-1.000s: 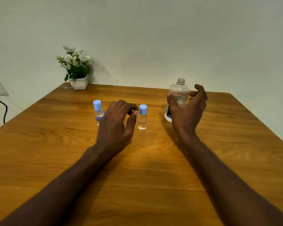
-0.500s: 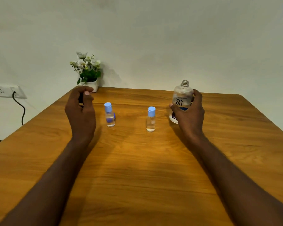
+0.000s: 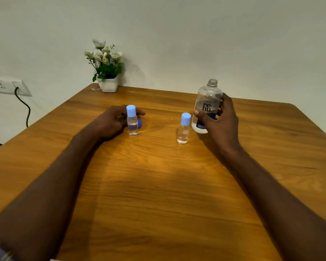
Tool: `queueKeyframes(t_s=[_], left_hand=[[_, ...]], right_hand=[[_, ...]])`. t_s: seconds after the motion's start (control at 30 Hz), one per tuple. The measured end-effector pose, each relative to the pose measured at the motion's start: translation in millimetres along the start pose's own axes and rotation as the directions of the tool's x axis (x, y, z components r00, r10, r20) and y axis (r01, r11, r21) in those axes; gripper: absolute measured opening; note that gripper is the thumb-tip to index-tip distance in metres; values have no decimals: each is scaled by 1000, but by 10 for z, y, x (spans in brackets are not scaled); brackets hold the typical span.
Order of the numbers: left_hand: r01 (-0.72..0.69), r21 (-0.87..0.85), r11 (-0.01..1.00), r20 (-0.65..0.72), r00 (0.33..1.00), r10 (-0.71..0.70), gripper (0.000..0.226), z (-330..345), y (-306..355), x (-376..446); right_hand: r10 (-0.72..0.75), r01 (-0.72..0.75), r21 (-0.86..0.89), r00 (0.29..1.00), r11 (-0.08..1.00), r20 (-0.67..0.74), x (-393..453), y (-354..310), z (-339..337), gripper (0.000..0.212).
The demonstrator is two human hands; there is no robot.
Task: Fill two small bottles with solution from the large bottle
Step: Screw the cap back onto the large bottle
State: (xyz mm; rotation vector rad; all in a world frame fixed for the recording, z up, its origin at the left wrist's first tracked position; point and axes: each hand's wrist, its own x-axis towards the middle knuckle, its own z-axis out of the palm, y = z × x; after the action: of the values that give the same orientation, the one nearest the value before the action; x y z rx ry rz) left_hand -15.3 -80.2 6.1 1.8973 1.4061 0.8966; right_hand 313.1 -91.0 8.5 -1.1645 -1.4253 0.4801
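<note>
The right hand (image 3: 219,122) now wraps the large bottle (image 3: 207,106) at the right of centre, thumb across the label in front and fingers curled behind; a second ago that hand was only cupped open beside it. The bottle stands upright on the table (image 3: 158,185) with its neck uncapped, and it looks mostly empty of visible liquid, though its level is hard to read.

The left hand (image 3: 113,120) has gone from the middle bottle to the far side of the left one. It lies low on the wood behind the left small bottle (image 3: 132,120), fingers loosely curled and reaching toward a dark blue cap (image 3: 139,123) that shows just behind that bottle. Whether the fingers touch the cap or the bottle I cannot tell; the bottle hides the contact.

The right small bottle (image 3: 183,129) stands free just left of the large one, near the thumb but apart from it. Both small bottles wear their light blue caps and hold clear liquid in the lower part.

This looks like closing up: pouring seems finished, and the left hand is probably fetching the large bottle's cap while the right steadies it.
</note>
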Motion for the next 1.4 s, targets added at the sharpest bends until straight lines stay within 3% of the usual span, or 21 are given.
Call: queueKeyframes(t_s=[0.2,0.4,0.47,0.57,0.73,0.87,1.03,1.17,1.4], left_hand=[[-45,3,999,141,989,44,53,-39,-8,33],[-62,50,997,128,990,55,39,-54,-31,29],[-27,79,997,23,999,25,28,-49,-48,40],[5,30,1000,-264,965,3,26,-54,-67,15],[-138,-212,967,-654,755,-36,28,-152,191,-71],[-329,-209,921,-748,660,67,38,-74,698,-30],[-433,-132,892,-692,684,230,26,374,1335,222],[-428,-191,884,-605,760,237,28,870,1649,468],[-404,-158,901,-521,809,272,23,1241,1717,744]], right_hand=[[3,-3,1,1000,1000,-4,10,41,-5,76],[5,-5,-2,1000,1000,7,12,48,15,76],[9,-9,1,1000,1000,10,20,58,9,76],[13,-13,11,1000,1000,12,30,58,9,75],[12,-13,36,1000,999,15,34,46,4,72],[19,-19,41,1000,999,15,29,54,5,75],[26,-26,43,1000,999,8,32,75,8,76],[43,-43,24,999,999,-14,42,94,26,77],[36,-36,18,999,999,-32,61,120,65,76]])
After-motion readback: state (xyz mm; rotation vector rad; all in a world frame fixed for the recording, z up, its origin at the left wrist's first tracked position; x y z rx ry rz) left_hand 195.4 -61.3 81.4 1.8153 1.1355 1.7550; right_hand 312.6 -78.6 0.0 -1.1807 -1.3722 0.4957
